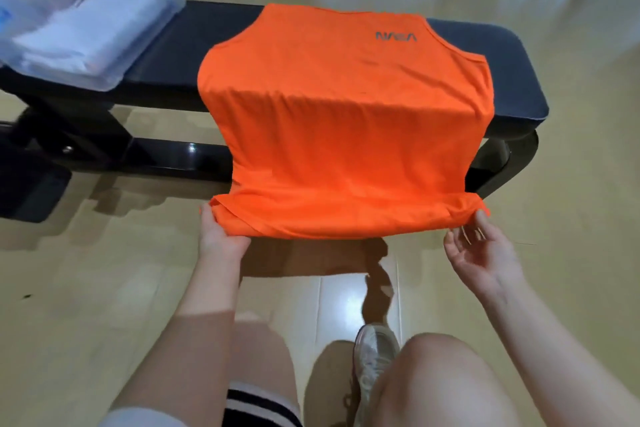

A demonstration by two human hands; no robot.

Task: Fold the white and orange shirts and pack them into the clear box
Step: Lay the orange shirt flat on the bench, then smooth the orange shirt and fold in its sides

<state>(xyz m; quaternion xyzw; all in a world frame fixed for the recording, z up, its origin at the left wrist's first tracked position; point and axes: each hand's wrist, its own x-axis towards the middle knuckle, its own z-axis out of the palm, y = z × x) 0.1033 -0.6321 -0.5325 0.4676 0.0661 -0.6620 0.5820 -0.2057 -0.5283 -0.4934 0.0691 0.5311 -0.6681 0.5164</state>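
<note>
Orange shirt (343,121), draped across the dark worktop (512,80), sleeves tucked in, lower half hanging off the near edge. Light, limp, a little slippery by the look; likely best taken at both hem corners and lifted together. Left hand (221,236) under the left corner, thumb on top, pinching. Right hand (485,250) palm-up, fingertips pinching the right corner. Clear box (86,14) at the worktop's left end, white shirt (90,31) already inside
</note>
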